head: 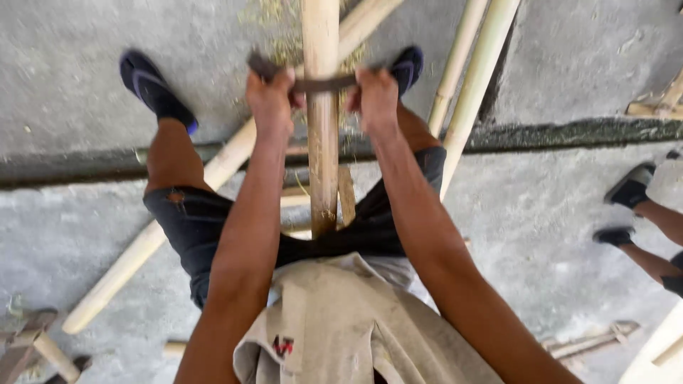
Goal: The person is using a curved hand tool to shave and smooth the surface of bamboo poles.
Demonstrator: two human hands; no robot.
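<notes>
1. Pole (321,135): bamboo, pale, runs lengthwise betw. the person's legs, near end close to the lap, far end out of frame at top. Angled up off the floor, prob. so the blade can ride along its top face.
2. Blade (320,83): dark, thin, laid crosswise over pole, one end in each hand. Two-hand hold likely keeps it level and lets both arms pull evenly.
3. Left hand (269,96): fingers clamped on blade's left end, knuckles up, just left of pole.
4. Right hand (375,96): fingers clamped on blade's right end, just right of pole. Both arms straight.
5. Shavings (274,14): greenish-yellow fibres on floor near far part of pole.
6. Feet: sandals, dark w. blue edge, left (153,85) and right (407,65), planted wide either side of pole; reads as bracing stance.
7. Other poles: one long, lying diagonal under the legs (142,249); two more upper right (478,64).
8. Floor (71,64): grey concrete, dark seam across.
9. Second person at right edge: legs, dark shoes (629,188). Not handling anything visible.
10. Wood offcuts lower left (32,341), lower right (590,341).
</notes>
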